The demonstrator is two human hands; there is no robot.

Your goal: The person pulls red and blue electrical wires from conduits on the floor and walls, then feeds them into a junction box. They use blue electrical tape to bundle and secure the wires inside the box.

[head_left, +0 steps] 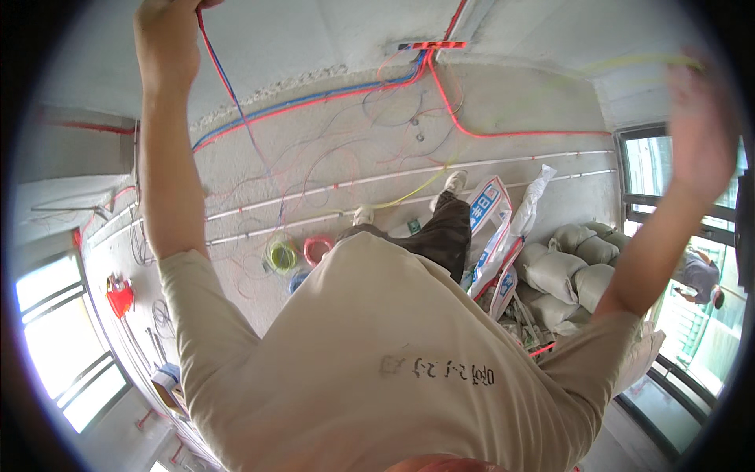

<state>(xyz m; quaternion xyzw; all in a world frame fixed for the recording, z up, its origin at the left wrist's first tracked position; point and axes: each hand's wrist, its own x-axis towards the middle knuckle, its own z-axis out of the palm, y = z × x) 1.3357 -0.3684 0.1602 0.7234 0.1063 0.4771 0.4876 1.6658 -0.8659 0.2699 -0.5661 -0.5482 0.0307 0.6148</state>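
Both my arms are raised. At the upper left, my left hand (167, 43) is closed on red and blue wires (220, 69), which hang down from it; its fingertips are partly cut off by the top edge. My right hand (700, 126) is up at the far right, smeared by motion. A blurred yellow wire (637, 60) runs to its fingertips, which appear closed on it. A loose tangle of thin wires (314, 161) lies beyond my body. Coils of yellow-green wire (281, 256) and red wire (317, 250) rest on the floor near my legs.
Red and blue conduits (314, 98) run to a red junction box (432, 46). White pipes (314, 191) cross the floor. Stacked sacks (550, 271) and a printed bag (487, 208) stand at right. A person (700, 277) shows outside the right window. A red object (119, 299) is at left.
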